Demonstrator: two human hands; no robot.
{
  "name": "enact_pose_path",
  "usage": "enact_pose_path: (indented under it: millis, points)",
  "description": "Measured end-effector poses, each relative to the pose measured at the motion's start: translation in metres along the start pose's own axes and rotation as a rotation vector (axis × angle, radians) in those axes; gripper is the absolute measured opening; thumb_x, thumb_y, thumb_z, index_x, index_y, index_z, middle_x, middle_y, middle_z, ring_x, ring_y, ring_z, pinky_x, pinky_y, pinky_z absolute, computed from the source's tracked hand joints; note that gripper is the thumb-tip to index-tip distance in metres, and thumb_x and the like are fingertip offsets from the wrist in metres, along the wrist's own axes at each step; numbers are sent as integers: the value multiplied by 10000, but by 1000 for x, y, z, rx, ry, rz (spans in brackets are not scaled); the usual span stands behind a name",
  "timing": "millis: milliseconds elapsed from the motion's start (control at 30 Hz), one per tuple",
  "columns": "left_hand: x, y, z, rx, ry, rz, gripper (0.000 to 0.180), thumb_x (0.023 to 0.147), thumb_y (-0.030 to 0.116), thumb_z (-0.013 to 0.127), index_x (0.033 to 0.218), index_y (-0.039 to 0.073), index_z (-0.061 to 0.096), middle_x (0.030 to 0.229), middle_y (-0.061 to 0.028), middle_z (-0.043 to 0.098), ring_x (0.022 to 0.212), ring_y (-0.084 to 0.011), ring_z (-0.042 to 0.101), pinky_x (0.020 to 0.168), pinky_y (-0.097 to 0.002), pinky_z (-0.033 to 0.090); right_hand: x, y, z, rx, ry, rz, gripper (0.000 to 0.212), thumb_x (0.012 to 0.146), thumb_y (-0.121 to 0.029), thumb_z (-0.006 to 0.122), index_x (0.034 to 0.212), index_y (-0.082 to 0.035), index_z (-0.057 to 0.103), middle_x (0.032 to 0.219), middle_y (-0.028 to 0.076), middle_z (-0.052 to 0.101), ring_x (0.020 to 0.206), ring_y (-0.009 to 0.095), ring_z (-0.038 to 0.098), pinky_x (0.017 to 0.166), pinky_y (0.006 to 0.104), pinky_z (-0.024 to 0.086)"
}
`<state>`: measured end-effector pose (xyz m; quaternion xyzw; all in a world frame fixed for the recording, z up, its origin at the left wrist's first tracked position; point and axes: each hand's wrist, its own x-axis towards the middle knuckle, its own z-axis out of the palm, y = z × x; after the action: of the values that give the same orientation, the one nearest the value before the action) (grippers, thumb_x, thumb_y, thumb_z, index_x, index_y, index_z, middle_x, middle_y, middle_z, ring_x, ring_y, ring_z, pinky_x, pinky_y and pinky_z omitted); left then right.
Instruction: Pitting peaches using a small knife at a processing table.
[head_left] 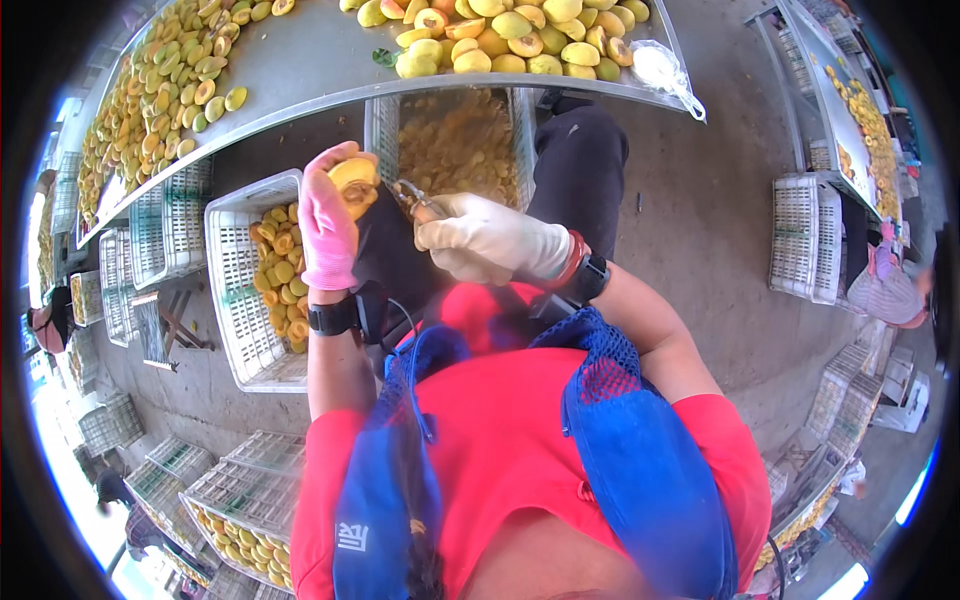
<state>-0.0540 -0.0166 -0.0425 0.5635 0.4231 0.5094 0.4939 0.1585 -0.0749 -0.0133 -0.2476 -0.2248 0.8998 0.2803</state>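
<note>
My left hand [326,225], in a pink glove, is closed round a yellow peach half [355,186], its cut face turned to the right and a hollow or stone at its middle. Just right of it, my right hand [500,238], in a white glove, grips a small pitting tool with a curved metal tip [406,192]. The tip points at the peach half with a small gap between. Below the hands, to the left, a white plastic crate [228,270] holds many peach halves [282,270]. Another crate [381,130] under the table contains brownish pieces in what looks like liquid.
A metal table [300,60] runs across the front, with a heap of peaches [510,40] and spread halves [170,90] on it. A white plastic bag [660,70] lies at its right corner. Stacked crates [805,238] and another person [885,285] are at the right.
</note>
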Motion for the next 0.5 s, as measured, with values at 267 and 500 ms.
enact_pose_path:
  millis: [267,500]
  points:
    - [-5,-5,23,-46,-72,-65,732,979,643,343,1242,-15,529,1067,-144,667,897,-189,636,827,-313,516,14,14,-12,81,30,-7,153,949,-102,570,1036,-133,449,793,-46,499,573,38,438,435,204,356]
    - [-12,-7,-13,43,94,-43,618,1022,539,356,1218,-10,559,1047,-129,682,893,-173,644,799,-290,525,12,16,-14,22,97,4,129,945,-115,572,933,-147,448,729,-39,482,522,42,412,427,206,338]
